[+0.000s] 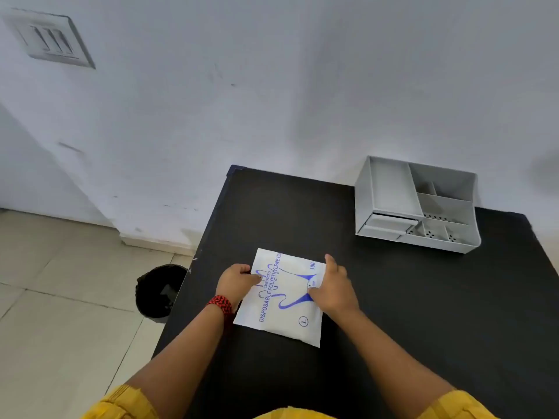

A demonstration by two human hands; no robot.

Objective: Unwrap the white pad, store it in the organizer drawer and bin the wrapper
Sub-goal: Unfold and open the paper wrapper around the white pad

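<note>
On table | left hand grips wrapped pad | right hand grips opposite side

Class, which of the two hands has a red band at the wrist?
The left hand, holding the white packet at its left edge; the right hand, on its right side, has a bare wrist.

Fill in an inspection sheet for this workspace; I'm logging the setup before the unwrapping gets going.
Surface: black table, set against the wall.
Job's things: white packet lying flat near the table's left edge; grey organizer at the far right; black bin on the floor to the left.
Clutter: nothing seen.
Grippers: left hand pinches the packet's left edge; right hand lies on its right edge, thumb on top, grip unclear.
Cables: nothing seen.
Surroundings: white wall, switch plate, tiled floor.
</note>
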